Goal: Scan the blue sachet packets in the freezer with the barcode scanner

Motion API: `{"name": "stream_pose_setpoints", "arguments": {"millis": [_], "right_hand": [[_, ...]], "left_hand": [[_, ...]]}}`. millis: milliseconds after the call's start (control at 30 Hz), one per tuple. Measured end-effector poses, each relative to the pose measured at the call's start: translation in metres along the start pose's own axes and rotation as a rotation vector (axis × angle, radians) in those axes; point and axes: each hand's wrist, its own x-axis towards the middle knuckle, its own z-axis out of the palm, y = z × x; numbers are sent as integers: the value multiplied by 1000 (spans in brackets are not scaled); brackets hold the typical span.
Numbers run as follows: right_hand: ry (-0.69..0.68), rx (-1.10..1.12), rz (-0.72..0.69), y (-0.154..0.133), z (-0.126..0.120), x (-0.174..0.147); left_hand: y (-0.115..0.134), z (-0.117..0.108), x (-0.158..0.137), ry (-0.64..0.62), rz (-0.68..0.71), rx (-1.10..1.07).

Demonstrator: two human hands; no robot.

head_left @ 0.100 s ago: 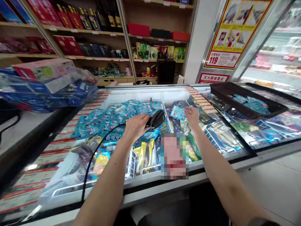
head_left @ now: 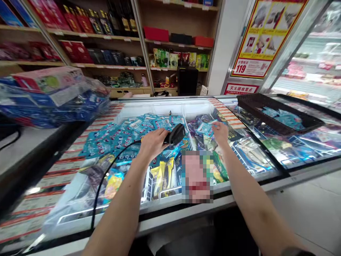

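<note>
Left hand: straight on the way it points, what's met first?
Probably the teal packet in the right hand, met by the black scanner that the left hand holds; the white wire divider between looks lower, but depth is unclear.

Behind the freezer [head_left: 160, 106], shelves [head_left: 181, 17]; behind its right side, a poster [head_left: 266, 39]. Just left of the freezer, a stack of cartons [head_left: 45, 92]. In its left part, a heap of packets [head_left: 114, 138]; at its front middle, bagged goods [head_left: 167, 174]. Over its middle, a scanner [head_left: 177, 134] in the left hand [head_left: 154, 140]; over its right part, a single packet [head_left: 205, 128] in the right hand [head_left: 220, 133]. Right of its open section, a tray [head_left: 249, 105] with packets inside.
</note>
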Motion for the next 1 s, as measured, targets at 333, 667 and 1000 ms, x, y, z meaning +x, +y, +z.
{"name": "stream_pose_setpoints", "arguments": {"millis": [333, 667, 1000], "right_hand": [[-260, -396, 44, -23, -19, -13], [-170, -496, -22, -5, -6, -13], [-341, -146, -531, -36, 9, -21]], "left_hand": [[0, -2, -1, 19, 10, -14], [-6, -5, -5, 147, -95, 34], [-9, -1, -7, 69, -173, 37]]}}
